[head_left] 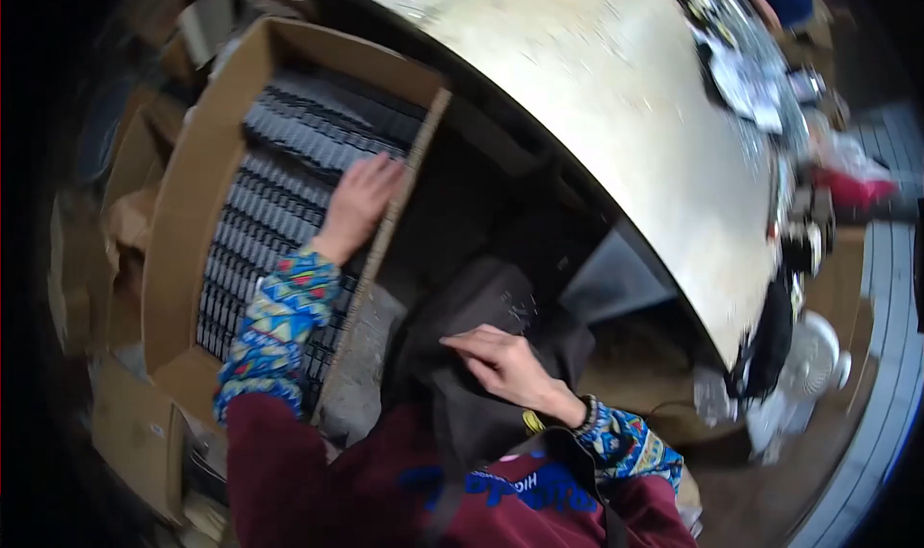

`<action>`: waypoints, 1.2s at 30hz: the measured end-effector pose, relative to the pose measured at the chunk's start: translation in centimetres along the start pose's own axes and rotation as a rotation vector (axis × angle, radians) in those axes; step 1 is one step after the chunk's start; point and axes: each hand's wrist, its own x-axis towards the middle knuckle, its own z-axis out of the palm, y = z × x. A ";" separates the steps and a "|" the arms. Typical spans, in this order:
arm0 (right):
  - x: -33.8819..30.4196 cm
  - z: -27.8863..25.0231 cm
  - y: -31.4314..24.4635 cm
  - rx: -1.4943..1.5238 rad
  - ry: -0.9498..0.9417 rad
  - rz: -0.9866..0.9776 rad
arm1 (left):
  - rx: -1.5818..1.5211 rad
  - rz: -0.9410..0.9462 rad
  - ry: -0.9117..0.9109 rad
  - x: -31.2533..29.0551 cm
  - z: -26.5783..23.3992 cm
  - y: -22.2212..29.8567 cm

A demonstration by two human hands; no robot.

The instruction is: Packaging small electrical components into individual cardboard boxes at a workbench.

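Note:
My left hand (361, 202) reaches over the right wall of a long cardboard box (178, 245). Its fingers are somewhat blurred, but they look stretched out over the box's contents. Packed inside are rows of small grey and black parts (265, 197) of one shape; their kind is too small to make out. My right hand (505, 365) hovers over or rests on the dark apron (472, 317) across my lap, fingers extended and thumb apart, nothing visible in them. Patterned sleeve covers show on both forearms.
A pale worktable (597, 96) curves along the right of the box, with clutter on its far edge. Beneath its right end stands a white round fan (813, 356) beside plastic bags. More cardboard (135, 433) lies at the left.

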 end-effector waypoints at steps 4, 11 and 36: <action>-8.1 -1.0 8.0 -0.367 0.314 0.103 | -0.168 -0.245 0.020 2.5 -3.4 6.0; -7.9 0.3 22.9 -0.650 0.349 0.197 | -0.870 -0.215 -0.192 6.2 -12.0 20.4; -15.3 -10.4 7.5 -0.668 0.881 -0.094 | -1.764 -1.407 -0.423 2.0 17.6 32.8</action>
